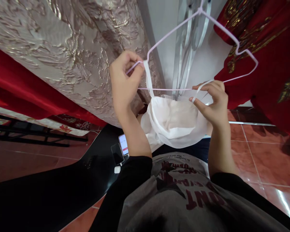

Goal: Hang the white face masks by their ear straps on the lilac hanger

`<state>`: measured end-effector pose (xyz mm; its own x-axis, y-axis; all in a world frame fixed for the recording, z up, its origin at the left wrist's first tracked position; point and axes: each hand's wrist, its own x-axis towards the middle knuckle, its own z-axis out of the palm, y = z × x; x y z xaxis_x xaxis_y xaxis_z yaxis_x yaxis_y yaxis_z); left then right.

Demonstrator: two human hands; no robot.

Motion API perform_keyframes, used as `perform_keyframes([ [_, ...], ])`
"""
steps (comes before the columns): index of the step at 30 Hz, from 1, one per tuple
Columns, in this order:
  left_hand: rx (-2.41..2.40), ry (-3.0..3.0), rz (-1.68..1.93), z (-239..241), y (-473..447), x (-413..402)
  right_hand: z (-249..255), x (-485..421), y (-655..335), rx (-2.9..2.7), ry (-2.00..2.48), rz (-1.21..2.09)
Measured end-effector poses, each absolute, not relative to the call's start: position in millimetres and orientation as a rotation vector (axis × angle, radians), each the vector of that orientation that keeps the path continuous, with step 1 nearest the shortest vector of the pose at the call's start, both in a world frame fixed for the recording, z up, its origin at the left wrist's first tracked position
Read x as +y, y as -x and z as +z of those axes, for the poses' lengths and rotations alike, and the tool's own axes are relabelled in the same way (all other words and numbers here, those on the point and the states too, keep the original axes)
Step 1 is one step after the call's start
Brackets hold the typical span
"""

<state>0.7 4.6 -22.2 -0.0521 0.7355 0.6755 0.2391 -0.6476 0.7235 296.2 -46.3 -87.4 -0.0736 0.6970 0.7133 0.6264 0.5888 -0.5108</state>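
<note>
Head view: left grip (123, 80) pinches the hanger (222, 28) by its left end; right grip (216, 96) pinches a strap (203, 84) inward of the right end.

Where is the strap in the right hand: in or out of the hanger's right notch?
Out. The right hand holds the strap below the right notch of the hanger, which shows bare.

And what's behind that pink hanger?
Behind the hanger: silvery strips, a grey-white wall, textured beige fabric on the left and gold-decorated red fabric on the right. What the white garment covers can't be seen.
</note>
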Motion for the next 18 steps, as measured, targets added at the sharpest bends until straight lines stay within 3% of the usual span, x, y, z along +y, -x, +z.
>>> perform_keyframes([
  [4,1.060,-1.324,2.095,-67,-5,10,-86,-48,-295,-1.797,1.095,0.101],
  [7,0.995,-0.958,2.063,-97,-27,4,-83,-49,-293,-1.829,1.116,0.109],
  [14,0.939,-1.060,2.016,-102,-70,-14,-79,-49,-300,-1.762,1.063,0.111],
  [18,1.025,-1.096,2.023,-97,-65,-18,-89,-46,-337,-1.523,1.022,-0.049],
])
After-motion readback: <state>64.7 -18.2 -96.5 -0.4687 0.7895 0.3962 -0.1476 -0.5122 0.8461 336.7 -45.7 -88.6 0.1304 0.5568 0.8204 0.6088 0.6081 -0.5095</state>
